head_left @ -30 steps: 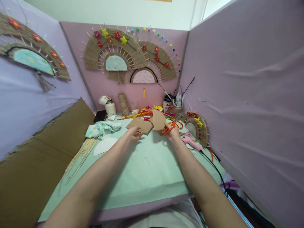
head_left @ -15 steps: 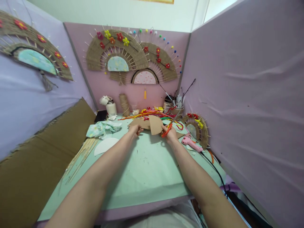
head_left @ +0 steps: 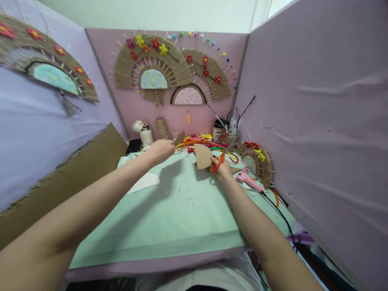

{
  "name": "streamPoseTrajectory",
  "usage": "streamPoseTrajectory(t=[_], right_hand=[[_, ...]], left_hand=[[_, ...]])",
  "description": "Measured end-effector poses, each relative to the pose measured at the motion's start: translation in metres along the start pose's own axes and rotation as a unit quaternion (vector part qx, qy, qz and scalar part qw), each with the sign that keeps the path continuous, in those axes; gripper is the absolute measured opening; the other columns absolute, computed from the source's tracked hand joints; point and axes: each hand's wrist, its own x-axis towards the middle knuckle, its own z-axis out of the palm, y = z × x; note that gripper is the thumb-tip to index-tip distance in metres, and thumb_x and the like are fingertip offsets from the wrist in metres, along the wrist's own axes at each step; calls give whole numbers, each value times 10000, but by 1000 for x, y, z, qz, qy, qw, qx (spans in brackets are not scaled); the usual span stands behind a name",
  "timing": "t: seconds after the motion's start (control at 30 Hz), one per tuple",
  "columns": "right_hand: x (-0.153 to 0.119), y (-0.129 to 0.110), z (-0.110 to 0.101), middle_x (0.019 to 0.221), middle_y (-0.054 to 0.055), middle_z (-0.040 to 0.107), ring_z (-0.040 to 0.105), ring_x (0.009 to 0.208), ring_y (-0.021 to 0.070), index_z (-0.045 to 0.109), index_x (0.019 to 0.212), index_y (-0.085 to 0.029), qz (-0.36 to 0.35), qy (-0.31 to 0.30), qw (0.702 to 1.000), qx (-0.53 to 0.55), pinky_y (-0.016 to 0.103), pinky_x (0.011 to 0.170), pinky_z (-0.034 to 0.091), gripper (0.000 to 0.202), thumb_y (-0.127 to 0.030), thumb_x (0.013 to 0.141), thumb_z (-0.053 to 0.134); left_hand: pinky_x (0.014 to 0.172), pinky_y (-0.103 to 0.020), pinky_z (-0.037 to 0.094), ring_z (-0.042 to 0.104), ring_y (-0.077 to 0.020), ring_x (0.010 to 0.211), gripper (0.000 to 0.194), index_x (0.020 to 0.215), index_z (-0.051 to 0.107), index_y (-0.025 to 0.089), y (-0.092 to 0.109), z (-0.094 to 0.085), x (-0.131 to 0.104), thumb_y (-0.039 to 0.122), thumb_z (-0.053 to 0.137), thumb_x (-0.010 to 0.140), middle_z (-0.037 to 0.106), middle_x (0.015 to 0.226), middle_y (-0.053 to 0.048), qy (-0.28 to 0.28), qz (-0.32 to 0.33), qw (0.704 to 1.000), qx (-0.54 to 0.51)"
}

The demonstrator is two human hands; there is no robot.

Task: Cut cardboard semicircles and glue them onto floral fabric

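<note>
My left hand (head_left: pixel 162 151) is closed on a brown cardboard piece (head_left: pixel 179 139), raised above the table and seen almost edge-on. In my right hand (head_left: pixel 223 167) are orange-handled scissors (head_left: pixel 217 163), their blades pointing up and away. The same hand also pinches a tan curved cardboard piece (head_left: pixel 203 156) by its right edge. Another bit of cardboard (head_left: pixel 235 170) lies just behind that hand. A white half-round sheet (head_left: pixel 144 182) rests below my left forearm, partly covered by it.
Red, orange and yellow craft stems (head_left: pixel 209 142) lie along the back. A pink glue gun (head_left: pixel 250 181) with a black cord sits on the right. Behind stand a twine spool (head_left: pixel 161 128) and white jar (head_left: pixel 146 135). Large cardboard (head_left: pixel 66 180) leans at left.
My left hand has lifted a cardboard piece off the table and carried it up and to the left. The right hand keeps the scissors and the curved piece, nearly in place.
</note>
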Motion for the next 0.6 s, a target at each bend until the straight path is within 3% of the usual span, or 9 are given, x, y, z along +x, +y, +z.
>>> streamPoseTrajectory(t=[0.07,0.17,0.33,0.4,0.47,0.6], right_hand=[[1,0,0,418,-66,532,491,350,104,500,680,-205,-3,5,1000,2,203,310,378,388,-302,538,848],[2,0,-1,423,-68,534,493,354,103,495,675,-207,-8,10,1000,5,204,317,385,397,-300,530,853],[3,3,-4,447,-72,551,503,364,103,500,705,-210,-8,8,1000,6,204,327,395,412,-302,527,860],[3,3,-5,461,-69,561,506,366,103,502,717,-210,-7,3,1000,6,204,327,391,416,-306,531,861],[2,2,-6,464,-68,561,508,369,102,501,719,-210,-7,-2,1000,7,203,331,395,414,-310,538,860],[0,1,-5,460,-68,556,513,379,104,498,718,-212,-4,-11,1000,10,203,340,399,417,-309,537,861]], left_hand=[[598,-292,368,586,-187,686,249,749,674,125,13,10,-17,107,447,849,646,761,-107,-29,69,996,51],[591,-304,351,555,-182,663,241,748,669,131,36,29,-45,67,455,840,643,769,-115,-30,157,985,60],[662,-343,375,551,-209,747,242,814,649,141,73,54,-89,107,427,901,630,843,-115,35,222,973,48],[710,-357,398,562,-225,815,209,898,637,147,82,62,-101,117,430,903,634,920,-123,48,209,976,28],[795,-377,416,566,-254,944,181,1002,614,149,84,69,-108,151,481,879,622,1056,-145,44,154,987,-9],[916,-416,417,514,-331,1147,476,1164,551,128,59,76,-101,374,624,762,527,1281,-200,-8,-44,992,-120]])
